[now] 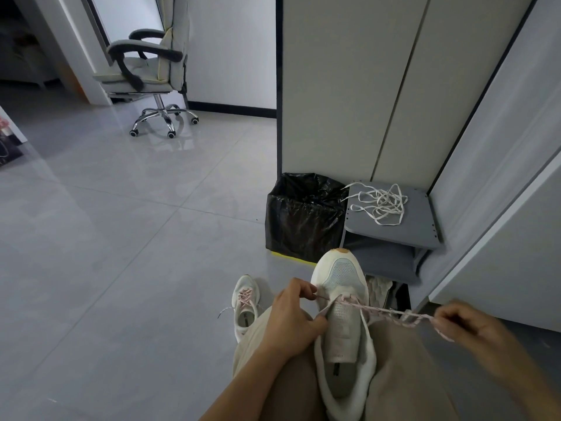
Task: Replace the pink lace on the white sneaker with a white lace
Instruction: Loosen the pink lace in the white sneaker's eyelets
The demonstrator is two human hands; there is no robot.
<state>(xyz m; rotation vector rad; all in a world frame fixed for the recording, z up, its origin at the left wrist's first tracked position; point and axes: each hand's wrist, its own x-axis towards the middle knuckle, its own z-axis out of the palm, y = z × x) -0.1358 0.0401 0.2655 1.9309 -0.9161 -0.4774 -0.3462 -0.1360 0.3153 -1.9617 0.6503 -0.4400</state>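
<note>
Unlacing is nearly finished: the white sneaker (343,317) rests on the person's lap, the pink lace (391,312) remaining only in its lowest eyelets. The left hand (293,317) closes its grip on the lace by the eyelets; the right hand (467,325) pinches the drawn-out end. Well beyond both, the white lace (382,203) lies tangled, unthreaded, on a grey stool (425,229).

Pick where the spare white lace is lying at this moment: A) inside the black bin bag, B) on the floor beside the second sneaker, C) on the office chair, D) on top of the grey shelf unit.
D: the white lace lies tangled on the grey shelf unit, right of the black bin bag.
</note>
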